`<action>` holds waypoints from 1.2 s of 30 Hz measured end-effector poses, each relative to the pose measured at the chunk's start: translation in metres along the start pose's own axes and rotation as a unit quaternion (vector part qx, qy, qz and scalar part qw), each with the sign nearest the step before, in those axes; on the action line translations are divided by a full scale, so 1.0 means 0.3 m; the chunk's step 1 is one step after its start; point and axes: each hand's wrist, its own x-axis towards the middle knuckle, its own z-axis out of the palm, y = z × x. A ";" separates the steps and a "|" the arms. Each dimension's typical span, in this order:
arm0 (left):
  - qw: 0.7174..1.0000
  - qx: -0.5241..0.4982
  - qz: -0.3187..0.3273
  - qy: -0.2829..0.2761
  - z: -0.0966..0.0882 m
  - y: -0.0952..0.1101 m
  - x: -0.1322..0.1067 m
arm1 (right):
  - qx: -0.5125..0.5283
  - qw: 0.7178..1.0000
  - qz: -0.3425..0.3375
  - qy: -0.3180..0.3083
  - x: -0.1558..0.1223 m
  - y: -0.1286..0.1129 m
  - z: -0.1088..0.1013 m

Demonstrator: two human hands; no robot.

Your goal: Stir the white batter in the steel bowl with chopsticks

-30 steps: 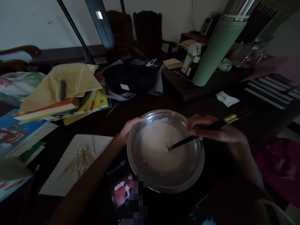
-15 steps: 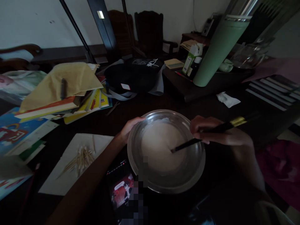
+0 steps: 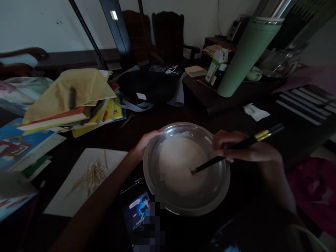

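A round metal bowl (image 3: 224, 187) stands on the dark table in front of me, with a pale, milky mixture (image 3: 181, 157) in it. My left hand (image 3: 147, 141) grips the bowl's left rim, thumb on top and the other fingers mostly hidden behind it. In my right hand (image 3: 233, 145) is a pair of black chopsticks (image 3: 210, 163) with gold bands near their upper ends. Their tips dip into the mixture right of its middle. A phone (image 3: 136, 210) with a lit cartoon picture lies by the bowl's lower left, partly covered by blurred blocks.
Cotton swabs (image 3: 91, 176) lie on white paper (image 3: 63, 199) at left, near my forearm. Behind are stacked books (image 3: 55, 120) and a black bag (image 3: 147, 85). A tall green flask (image 3: 244, 59) stands on a raised shelf (image 3: 207, 101), with crumpled tissue (image 3: 256, 112) nearby.
The phone's picture has changed from red to blue. The chopsticks' upper ends were blurred and now look sharper; their tips sit slightly lower. Both hands keep their hold.
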 end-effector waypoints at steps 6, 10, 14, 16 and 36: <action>0.999 -0.029 -0.042 0.001 0.000 0.002 0.004 | -0.026 0.999 -0.006 0.024 0.057 -0.024 0.094; 0.999 -0.035 -0.039 0.007 0.005 0.004 0.002 | -0.044 0.994 0.043 0.090 0.010 -0.011 0.033; 0.999 -0.039 -0.035 0.005 0.004 0.002 -0.002 | -0.021 1.000 0.007 0.014 -0.014 -0.006 -0.013; 0.998 -0.038 -0.046 0.003 0.004 0.002 -0.004 | -0.010 0.999 -0.022 -0.029 0.008 -0.012 0.014; 0.998 -0.042 -0.041 -0.010 -0.007 -0.003 0.009 | -0.023 0.999 -0.015 0.024 0.050 -0.032 0.096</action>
